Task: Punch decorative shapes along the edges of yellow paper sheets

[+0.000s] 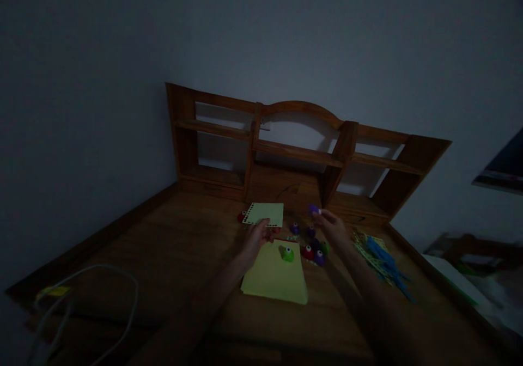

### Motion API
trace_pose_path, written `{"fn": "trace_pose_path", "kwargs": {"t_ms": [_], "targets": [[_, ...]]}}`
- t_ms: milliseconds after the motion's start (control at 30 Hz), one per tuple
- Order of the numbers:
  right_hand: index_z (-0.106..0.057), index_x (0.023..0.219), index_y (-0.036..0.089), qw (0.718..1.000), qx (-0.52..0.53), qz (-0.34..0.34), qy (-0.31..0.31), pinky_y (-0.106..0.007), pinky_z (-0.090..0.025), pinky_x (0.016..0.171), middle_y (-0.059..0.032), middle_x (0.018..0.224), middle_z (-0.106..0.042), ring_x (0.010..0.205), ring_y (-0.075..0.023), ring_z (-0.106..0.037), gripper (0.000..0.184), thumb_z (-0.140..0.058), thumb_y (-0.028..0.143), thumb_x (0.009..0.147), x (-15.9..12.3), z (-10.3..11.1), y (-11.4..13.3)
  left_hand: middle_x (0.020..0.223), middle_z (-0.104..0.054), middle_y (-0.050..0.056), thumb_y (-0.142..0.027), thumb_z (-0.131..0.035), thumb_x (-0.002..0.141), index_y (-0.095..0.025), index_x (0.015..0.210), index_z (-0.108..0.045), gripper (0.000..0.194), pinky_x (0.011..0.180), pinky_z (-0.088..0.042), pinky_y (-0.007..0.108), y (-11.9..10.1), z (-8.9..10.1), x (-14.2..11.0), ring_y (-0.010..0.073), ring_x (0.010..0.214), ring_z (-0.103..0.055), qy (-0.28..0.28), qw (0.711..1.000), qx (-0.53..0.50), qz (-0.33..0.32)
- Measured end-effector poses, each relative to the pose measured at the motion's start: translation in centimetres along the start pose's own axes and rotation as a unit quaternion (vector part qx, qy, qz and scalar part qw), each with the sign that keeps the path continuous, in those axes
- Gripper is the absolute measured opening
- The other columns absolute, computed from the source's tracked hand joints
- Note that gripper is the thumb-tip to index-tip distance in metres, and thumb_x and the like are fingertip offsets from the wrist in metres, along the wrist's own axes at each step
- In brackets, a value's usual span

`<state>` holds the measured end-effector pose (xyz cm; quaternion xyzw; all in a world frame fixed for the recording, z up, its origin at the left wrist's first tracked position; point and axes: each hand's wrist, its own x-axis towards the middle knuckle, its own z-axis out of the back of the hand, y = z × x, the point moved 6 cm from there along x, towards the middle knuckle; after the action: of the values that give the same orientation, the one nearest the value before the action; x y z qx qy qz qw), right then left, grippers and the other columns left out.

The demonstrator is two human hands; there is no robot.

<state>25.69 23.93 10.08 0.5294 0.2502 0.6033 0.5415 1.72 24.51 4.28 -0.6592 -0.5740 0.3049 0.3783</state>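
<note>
My left hand (pixel 258 238) pinches the lower edge of a pale sheet of paper (pixel 267 211) with punched holes along its left side. The sheet is held above the desk. My right hand (pixel 330 225) is raised to the right, its fingers closed on a small purple toy (pixel 314 209). Below my left hand lies a yellowish notepad (pixel 275 279), and a green one-eyed toy (pixel 288 255) sits on it. Beside the pad, under my right hand, are a red one-eyed toy (pixel 308 252) and several purple ones (pixel 319 257). Another red toy (pixel 241 217) is partly hidden behind the sheet.
A wooden shelf unit (pixel 296 149) stands along the back of the wooden desk (pixel 175 251). Blue strips (pixel 384 260) and yellow netting-like strands (pixel 365 251) lie on the right. A white cable (pixel 137 295) loops at the front left. The room is dim.
</note>
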Motion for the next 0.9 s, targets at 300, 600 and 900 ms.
{"fn": "trace_pose_path", "kwargs": {"t_ms": [300,600,900], "targets": [[-0.061,0.113,0.028,0.937,0.331,-0.101,0.053,-0.034,-0.055,0.076,-0.0047,0.116,-0.067,0.097,-0.0201,-0.064,0.040,-0.068,0.042,0.076,-1.9,-1.8,-2.1,0.074,-0.069,0.006,-0.040,-0.073,0.068,-0.013,0.082,-0.065,0.031,0.053,-0.044,0.025,0.5,-0.2,-0.3,0.0126,0.052,-0.057,-0.014,0.999,0.042,0.010],[-0.057,0.109,0.028,0.931,0.338,-0.120,0.063,-0.033,-0.055,0.064,-0.0056,0.104,-0.071,0.069,-0.0171,-0.067,0.035,-0.060,0.048,0.081,-3.0,-3.3,-2.3,0.071,-0.068,0.005,-0.042,-0.070,0.071,-0.016,0.077,-0.066,0.027,0.060,-0.046,0.028,-0.3,-2.7,-0.4,0.0171,0.061,-0.061,-0.014,0.995,0.093,-0.037],[-0.062,0.104,0.029,0.922,0.367,-0.108,0.054,-0.035,-0.052,0.091,-0.0021,0.110,-0.069,0.099,-0.0195,-0.066,0.035,-0.075,0.029,0.072,-4.3,-4.5,-1.6,0.057,-0.059,0.002,-0.045,-0.071,0.069,-0.019,0.057,-0.057,0.032,0.056,-0.042,0.028,-1.1,-3.2,-1.4,0.0157,0.054,-0.053,-0.022,0.988,0.143,-0.053]]}}
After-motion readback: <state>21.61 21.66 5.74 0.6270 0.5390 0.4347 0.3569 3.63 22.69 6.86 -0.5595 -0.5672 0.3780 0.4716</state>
